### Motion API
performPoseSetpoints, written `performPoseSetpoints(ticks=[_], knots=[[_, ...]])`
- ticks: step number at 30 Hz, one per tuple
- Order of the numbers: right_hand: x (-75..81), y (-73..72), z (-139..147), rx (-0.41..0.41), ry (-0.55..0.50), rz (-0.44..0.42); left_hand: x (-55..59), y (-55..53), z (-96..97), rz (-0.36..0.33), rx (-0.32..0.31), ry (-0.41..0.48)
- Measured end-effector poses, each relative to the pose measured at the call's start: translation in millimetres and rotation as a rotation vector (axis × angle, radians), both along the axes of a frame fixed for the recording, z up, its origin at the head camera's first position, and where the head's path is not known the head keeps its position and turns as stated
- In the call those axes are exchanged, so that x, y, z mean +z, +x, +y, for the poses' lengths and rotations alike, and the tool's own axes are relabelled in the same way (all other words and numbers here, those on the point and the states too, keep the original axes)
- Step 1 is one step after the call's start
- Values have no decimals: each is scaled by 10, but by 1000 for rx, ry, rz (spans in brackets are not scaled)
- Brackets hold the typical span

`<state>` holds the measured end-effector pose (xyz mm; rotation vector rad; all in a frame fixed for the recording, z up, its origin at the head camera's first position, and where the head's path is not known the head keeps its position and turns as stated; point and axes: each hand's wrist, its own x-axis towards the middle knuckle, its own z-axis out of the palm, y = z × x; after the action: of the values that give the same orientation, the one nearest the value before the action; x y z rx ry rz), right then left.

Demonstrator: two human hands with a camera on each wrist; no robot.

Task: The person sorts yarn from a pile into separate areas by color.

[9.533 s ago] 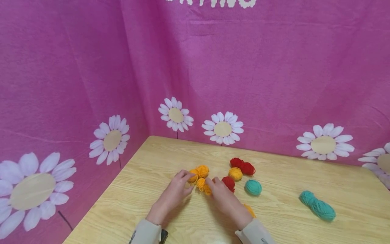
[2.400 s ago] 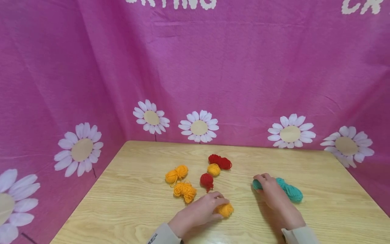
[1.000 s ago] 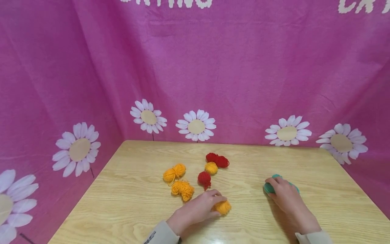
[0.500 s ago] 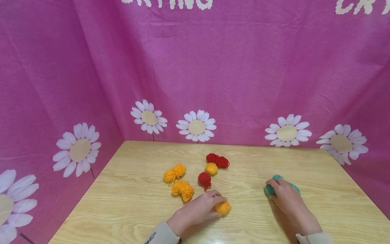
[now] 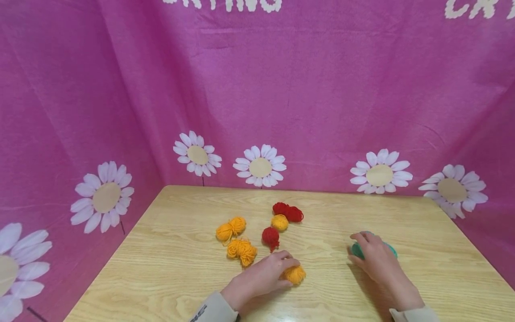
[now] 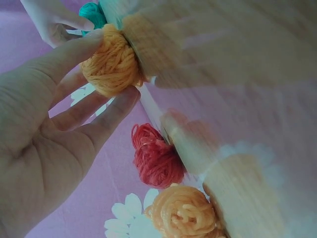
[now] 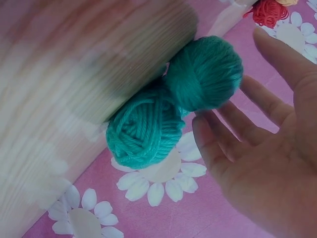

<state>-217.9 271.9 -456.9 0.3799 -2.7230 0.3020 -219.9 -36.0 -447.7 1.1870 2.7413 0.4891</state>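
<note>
My left hand (image 5: 261, 273) holds an orange yarn ball (image 5: 296, 274) on the table between thumb and fingers; the left wrist view shows the thumb and a finger against opposite sides of this ball (image 6: 113, 64). To the right, my right hand (image 5: 380, 258) is spread over green yarn and hides much of it. In the right wrist view, a round green yarn ball (image 7: 208, 72) touches a green yarn skein (image 7: 143, 130). The thumb of that hand stands apart from the ball, while straight fingers lie close beside it; whether they touch it I cannot tell.
Two orange skeins, one behind (image 5: 231, 229) the other (image 5: 242, 252), lie on the wooden table (image 5: 169, 268) at left. A red ball (image 5: 270, 237), a yellow ball (image 5: 279, 222) and a red skein (image 5: 288, 212) run toward the back. A pink flowered cloth (image 5: 322, 103) hangs behind.
Both hands were earlier at the orange yarn on the left. My right hand then moved the green ball rightward against the green skein, and its thumb has just come away. The left hand stays still.
</note>
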Motion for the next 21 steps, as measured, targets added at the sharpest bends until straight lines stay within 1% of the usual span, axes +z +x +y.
performPoseSetpoints(ticks=[4,14,18,21], knots=[[23,-2,-15,-13,10,6,9,-4,1,-11,5,-1],[26,8,-31,-10,10,3,14,-3,-6,25,-11,3],[20,2,-30,-6,16,9,12,-10,-11,15,-8,5],[11,-2,-24,-6,21,-3,23,-8,-16,5,-4,6]])
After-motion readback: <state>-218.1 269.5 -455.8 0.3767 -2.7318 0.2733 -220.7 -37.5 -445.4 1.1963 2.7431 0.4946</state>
